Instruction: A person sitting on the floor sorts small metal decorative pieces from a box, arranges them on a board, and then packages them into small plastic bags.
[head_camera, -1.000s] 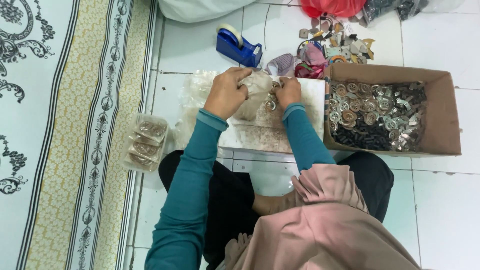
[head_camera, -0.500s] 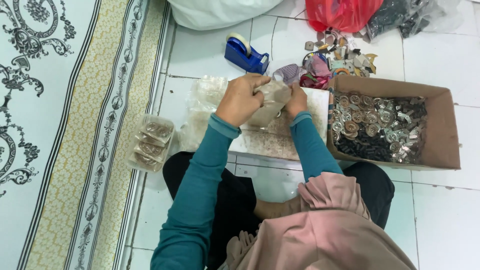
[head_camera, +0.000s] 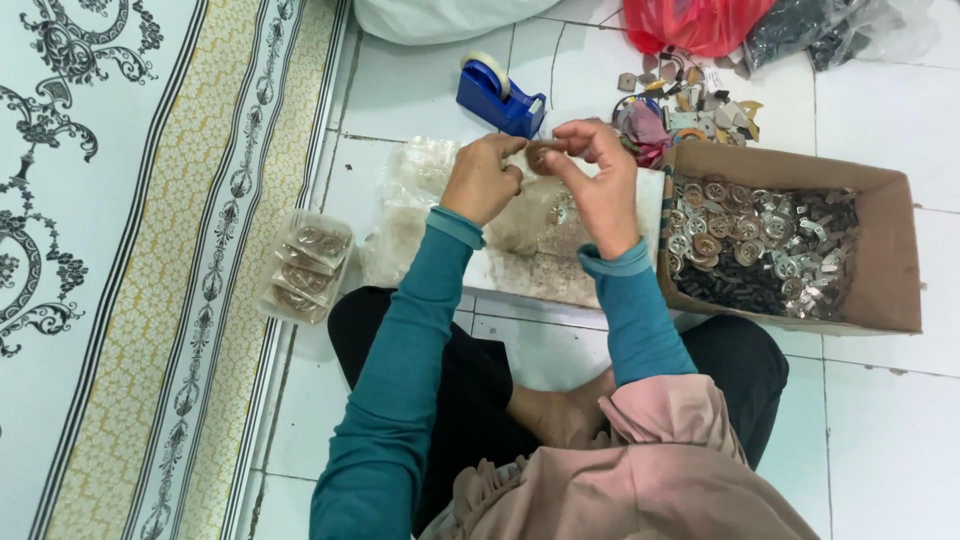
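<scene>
two hands: both raised above the white tiled floor, meeting over the far edge of the clear plastic sheet spread in front of the person.
left hand: fingers curled and pressed together, tips pinching one side of a small round brown piece.
right hand: thumb and forefinger pinching the other side of the same piece; the remaining fingers loosely bent.
change: a second ago both hands lay low on the sheet among the pieces; half a second ago they were lifting with a clear bag; now they are higher and drawn together on one small piece.
meaning: judged from this, one piece has been picked out and is being worked between the fingertips.
cardboard box: at the right edge of the sheet, full of round metal parts.
tape dispenser: blue, on the floor beyond the hands.
filled packet: clear, by the carpet edge, left of the sheet.
</scene>
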